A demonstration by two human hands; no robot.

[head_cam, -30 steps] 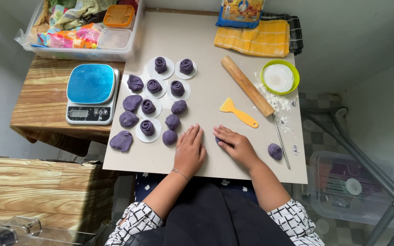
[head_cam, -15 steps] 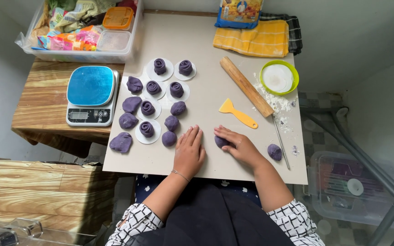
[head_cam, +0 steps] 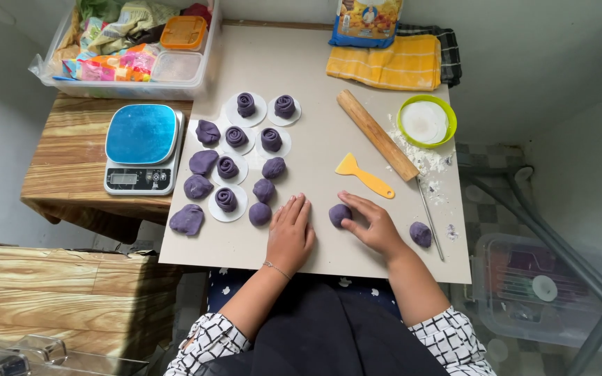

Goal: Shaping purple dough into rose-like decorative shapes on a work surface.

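Grey board (head_cam: 329, 69) fills most of the view, laid over a wooden side table (head_cam: 64, 167) on the left; its near edge runs just in front of the person's lap. Clear plastic bin (head_cam: 130, 87) sits at the far left corner, yellow cloth (head_cam: 384, 63) at the far edge, blue kitchen scale (head_cam: 141, 146) on the wood just beside the board. Step in hand looks like shaping one dough piece by hand: right hand (head_cam: 377, 226) is cupped with fingers curled against a purple dough ball (head_cam: 339, 214), which lies on the board near the front centre. Left hand (head_cam: 291, 233) lies flat, fingers pressed together, palm down on the board, holding nothing, just beside that ball. Next move likely calls for even downward pressure or rolling without sliding it. Wooden rolling pin (head_cam: 376, 134) lies diagonally to the right, yellow scraper (head_cam: 364, 175) just beyond the right hand, green flour bowl (head_cam: 426, 120) near the right edge. Rows of rolled purple spirals on white rounds (head_cam: 245, 106) and plain balls crowd the left half, touching nearly. Spare dough lump (head_cam: 420, 234) sits close to the right edge beside a thin metal rod (head_cam: 430, 219). Open room: bare centre strip and the front area between hands; little margin on the left.
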